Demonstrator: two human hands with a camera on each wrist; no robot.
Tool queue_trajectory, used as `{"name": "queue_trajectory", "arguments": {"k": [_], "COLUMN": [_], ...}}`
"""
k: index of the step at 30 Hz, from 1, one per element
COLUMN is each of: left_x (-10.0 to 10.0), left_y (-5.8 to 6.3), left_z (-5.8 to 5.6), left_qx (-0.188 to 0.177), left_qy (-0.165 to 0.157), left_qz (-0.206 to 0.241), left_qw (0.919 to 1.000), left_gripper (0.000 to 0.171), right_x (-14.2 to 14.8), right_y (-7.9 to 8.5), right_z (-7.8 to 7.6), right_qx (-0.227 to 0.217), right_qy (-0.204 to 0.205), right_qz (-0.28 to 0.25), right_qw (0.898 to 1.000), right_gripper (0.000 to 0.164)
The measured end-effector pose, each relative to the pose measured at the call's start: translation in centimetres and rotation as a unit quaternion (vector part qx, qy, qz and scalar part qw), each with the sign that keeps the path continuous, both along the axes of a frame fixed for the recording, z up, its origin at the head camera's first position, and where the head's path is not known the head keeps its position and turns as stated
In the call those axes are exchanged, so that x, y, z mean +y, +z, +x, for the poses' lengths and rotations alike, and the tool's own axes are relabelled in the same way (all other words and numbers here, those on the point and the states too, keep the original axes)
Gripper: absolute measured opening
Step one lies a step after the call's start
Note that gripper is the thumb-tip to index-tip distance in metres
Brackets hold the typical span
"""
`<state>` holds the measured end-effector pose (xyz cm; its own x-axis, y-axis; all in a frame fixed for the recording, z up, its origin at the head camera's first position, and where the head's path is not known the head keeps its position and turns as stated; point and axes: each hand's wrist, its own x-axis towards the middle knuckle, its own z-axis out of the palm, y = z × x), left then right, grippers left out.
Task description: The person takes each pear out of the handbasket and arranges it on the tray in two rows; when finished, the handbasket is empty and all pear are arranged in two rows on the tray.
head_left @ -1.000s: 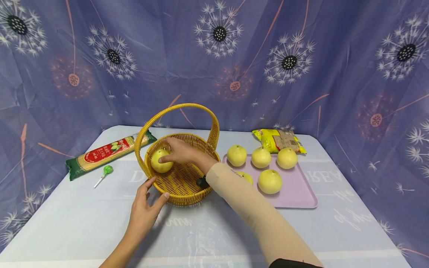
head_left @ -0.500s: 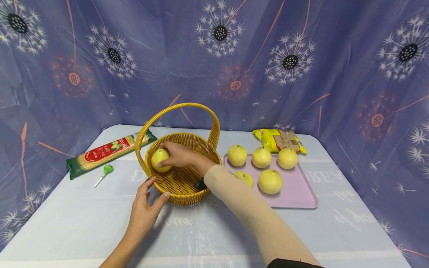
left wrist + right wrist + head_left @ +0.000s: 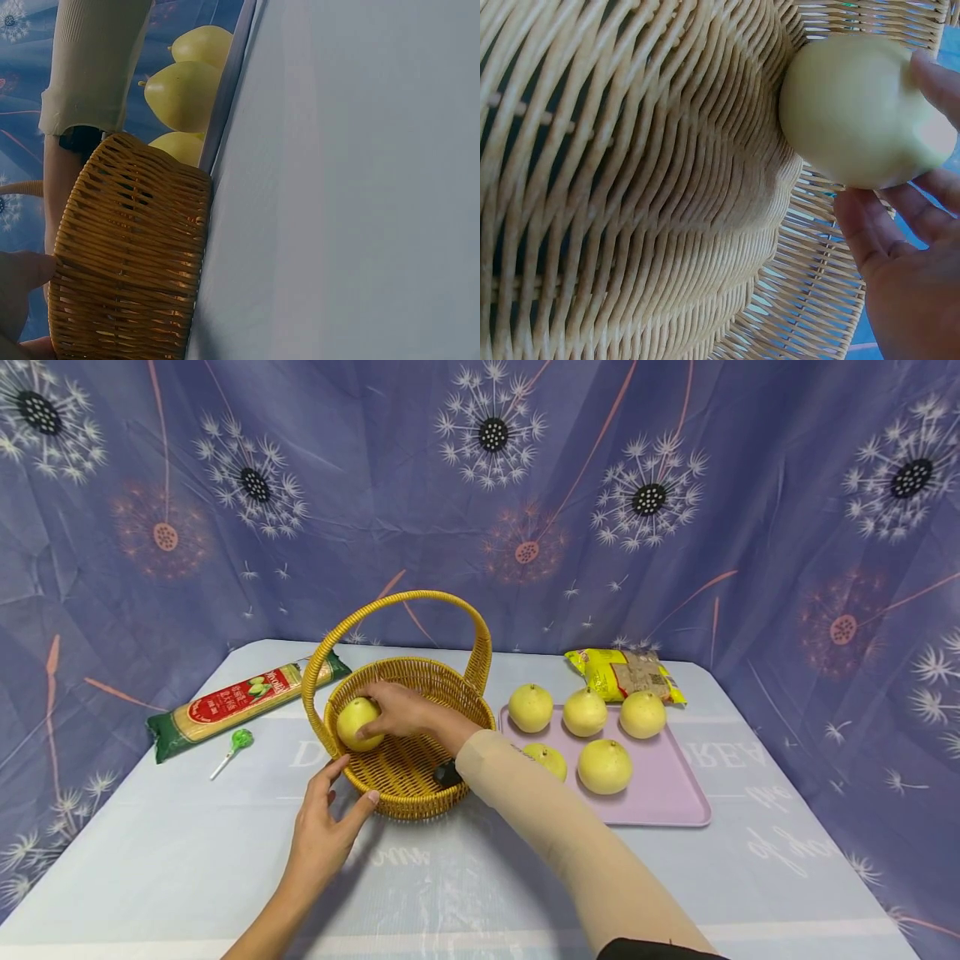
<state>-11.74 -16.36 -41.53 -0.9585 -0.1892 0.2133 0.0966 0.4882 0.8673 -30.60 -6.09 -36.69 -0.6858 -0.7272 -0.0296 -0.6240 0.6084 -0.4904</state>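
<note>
A round yellow pear [image 3: 358, 724] sits inside the woven wicker basket [image 3: 416, 810], against its left wall. My right hand [image 3: 401, 706] grips it from above. In the right wrist view, the thumb and several fingers spread around the pear [image 3: 862, 112]. My left hand [image 3: 326, 827] rests on the front left of the basket, thumb and fingertips touching its rim from outside. The left wrist view has only part of that hand [image 3: 19, 289] at the edge of the wicker side [image 3: 131, 247]. More yellow pears [image 3: 604, 767] lie on a pink tray [image 3: 667, 793].
The basket's tall handle [image 3: 420, 597] arches over the right hand. To the left lie a pack of spaghetti [image 3: 240, 702] and a green lollipop [image 3: 241, 741]. A yellow snack bag [image 3: 626, 675] lies behind the tray. A patterned curtain [image 3: 375, 485] hangs behind the table.
My right hand and the pear have shifted slightly within the basket, the pear settling a little lower left. The left hand stays on the rim.
</note>
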Motion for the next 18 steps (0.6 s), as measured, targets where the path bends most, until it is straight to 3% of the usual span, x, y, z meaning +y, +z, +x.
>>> {"name": "queue_trajectory", "arguments": {"k": [5, 18], "left_x": [0.0, 0.0], "left_y": [-0.01, 0.02], "left_z": [-0.02, 0.06], "left_qx": [0.001, 0.001], "left_qy": [-0.001, -0.001], "left_qz": [-0.001, 0.0], "left_qw": [1.0, 1.0], "left_gripper": [0.064, 0.065], "right_x": [0.06, 0.11], "right_y": [-0.1, -0.57], "right_z": [0.09, -0.18], "right_qx": [0.013, -0.06], "right_qy": [0.014, 0.094], "right_qz": [0.027, -0.014], "right_qw": [0.999, 0.994], "right_gripper": [0.068, 0.075]}}
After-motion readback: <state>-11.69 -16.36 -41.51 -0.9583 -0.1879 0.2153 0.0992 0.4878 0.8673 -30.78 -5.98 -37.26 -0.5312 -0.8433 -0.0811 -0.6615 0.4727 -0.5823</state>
